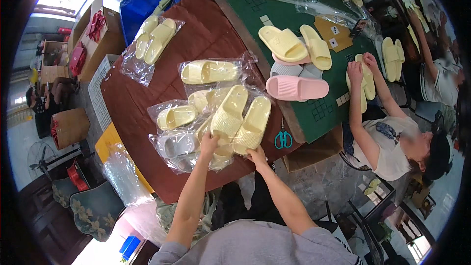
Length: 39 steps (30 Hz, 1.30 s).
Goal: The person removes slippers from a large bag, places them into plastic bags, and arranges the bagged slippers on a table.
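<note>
Head view: the left hand and right hand curl closed on the near ends of two pale-yellow slide slippers, bagged slippers leftward on the table, scissors rightward.

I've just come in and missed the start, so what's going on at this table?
The person's left hand and right hand grip the near ends of a pale yellow slipper pair, above other bagged slippers on the brown cloth. To the right, a co-worker handles another yellow pair. Teal-handled scissors lie nearby.
</note>
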Each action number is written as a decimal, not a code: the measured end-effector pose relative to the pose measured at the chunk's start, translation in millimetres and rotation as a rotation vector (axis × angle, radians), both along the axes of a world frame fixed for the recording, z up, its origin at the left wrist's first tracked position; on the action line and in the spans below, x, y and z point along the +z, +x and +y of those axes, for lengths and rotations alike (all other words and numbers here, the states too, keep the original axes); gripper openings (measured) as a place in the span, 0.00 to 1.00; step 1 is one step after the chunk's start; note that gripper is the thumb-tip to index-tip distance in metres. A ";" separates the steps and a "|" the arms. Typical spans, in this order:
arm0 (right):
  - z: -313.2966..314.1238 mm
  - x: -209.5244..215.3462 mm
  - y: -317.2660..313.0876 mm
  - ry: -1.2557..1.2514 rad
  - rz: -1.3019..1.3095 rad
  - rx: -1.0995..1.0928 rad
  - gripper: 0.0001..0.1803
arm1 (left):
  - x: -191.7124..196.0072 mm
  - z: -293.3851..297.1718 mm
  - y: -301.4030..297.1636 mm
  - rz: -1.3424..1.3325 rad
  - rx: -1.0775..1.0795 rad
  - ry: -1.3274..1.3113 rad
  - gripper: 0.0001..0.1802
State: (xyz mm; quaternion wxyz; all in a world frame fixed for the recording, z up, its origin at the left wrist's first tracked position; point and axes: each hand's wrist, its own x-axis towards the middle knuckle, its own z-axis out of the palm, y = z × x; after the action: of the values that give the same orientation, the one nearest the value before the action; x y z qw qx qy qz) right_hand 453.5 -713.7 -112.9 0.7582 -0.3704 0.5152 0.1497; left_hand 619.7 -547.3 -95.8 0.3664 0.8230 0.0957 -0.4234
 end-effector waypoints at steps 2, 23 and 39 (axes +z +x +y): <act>-12.0 36.5 -13.1 0.037 -0.084 0.007 0.29 | 53.8 -13.8 -9.6 0.166 0.342 -0.313 0.20; -197.4 248.7 54.4 -0.426 -0.537 -0.291 0.12 | 283.5 -164.1 106.0 0.395 0.060 -0.840 0.19; -198.2 347.6 122.6 -1.221 -0.733 -0.169 0.20 | 315.2 -158.4 149.0 -0.051 -0.056 -1.199 0.30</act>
State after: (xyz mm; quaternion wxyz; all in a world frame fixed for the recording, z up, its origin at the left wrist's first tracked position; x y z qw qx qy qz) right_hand 576.1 -911.9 234.7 0.5488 -0.7139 0.2461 -0.3586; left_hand 768.7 -705.8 219.4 0.7576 0.4850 -0.1905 -0.3930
